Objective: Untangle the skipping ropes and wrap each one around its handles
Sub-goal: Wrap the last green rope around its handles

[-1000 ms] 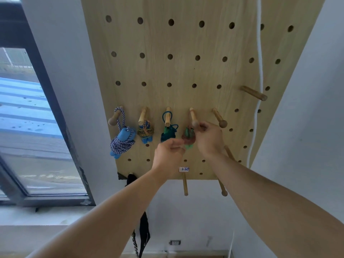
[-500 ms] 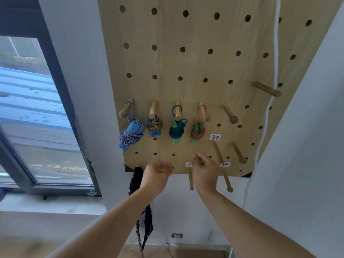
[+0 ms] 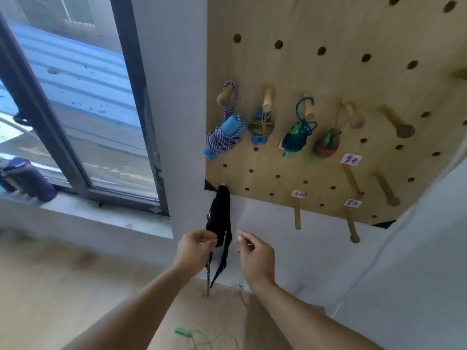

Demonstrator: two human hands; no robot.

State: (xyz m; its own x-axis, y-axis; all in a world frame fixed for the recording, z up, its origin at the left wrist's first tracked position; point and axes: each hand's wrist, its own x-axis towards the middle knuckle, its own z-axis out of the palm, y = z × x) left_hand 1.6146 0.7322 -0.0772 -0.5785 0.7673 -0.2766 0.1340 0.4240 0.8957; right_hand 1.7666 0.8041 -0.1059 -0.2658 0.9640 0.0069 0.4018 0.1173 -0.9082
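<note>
Both of my hands are held out in front of me below the pegboard [image 3: 328,72], and neither has hold of anything: my left hand [image 3: 194,248] has its fingers loosely curled with the fingertips bunched near the thumb, just beside a black strap [image 3: 219,218] that hangs from a low peg at the board's bottom left corner, though I cannot tell whether they touch; my right hand [image 3: 255,253] is relaxed, fingers half bent, apart from the strap. Four wrapped skipping ropes hang in a row on four wooden pegs above: a blue and white rope [image 3: 225,135] with blue handles at the far left, then a yellowish rope [image 3: 261,127] on blue handles, a teal rope [image 3: 297,137] on green handles, and a brownish rope [image 3: 327,145] on green handles. A fifth, green rope [image 3: 202,337] lies loose on the wooden floor [image 3: 50,299] near my arms, one green handle showing. Three small handwritten labels [image 3: 350,159] are stuck on the board's lower part. On the window sill [image 3: 101,213] at the left stands one dark bottle [image 3: 27,180].
</note>
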